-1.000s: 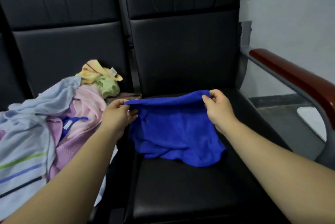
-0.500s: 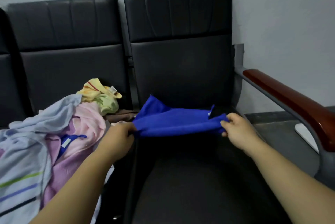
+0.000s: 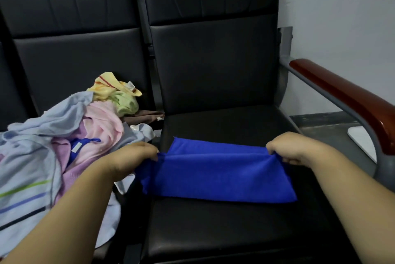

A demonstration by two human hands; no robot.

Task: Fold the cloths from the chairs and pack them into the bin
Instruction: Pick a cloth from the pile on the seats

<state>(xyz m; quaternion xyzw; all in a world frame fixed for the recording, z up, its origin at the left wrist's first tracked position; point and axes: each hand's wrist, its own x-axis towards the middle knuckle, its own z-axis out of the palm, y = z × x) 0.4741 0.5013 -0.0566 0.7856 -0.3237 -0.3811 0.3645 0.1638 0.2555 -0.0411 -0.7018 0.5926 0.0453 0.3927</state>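
The blue cloth (image 3: 215, 174) lies on the seat of the right chair (image 3: 213, 227), about in the middle between the back edge and the front edge of the seat. It is folded into a long band. Its long axis runs from left to right, almost parallel to the front edge, and the right end sits a little closer to that edge. The left end reaches over the left edge of the seat.

The left hand (image 3: 132, 159) pinches the top layer at the left end of the cloth, with the fingers curled. The right hand (image 3: 292, 150) pinches the same layer at the right end (its fingertips are partly hidden under the fold). Between the two hands the upper layer is pulled straight.

Half a second ago the cloth was stretched in the air between the hands, above the seat; now it rests flat on the seat, doubled over, and both hands are lower and closer to the front edge.

The pile of cloths (image 3: 64, 135) lies on the left chair (image 3: 70, 65).
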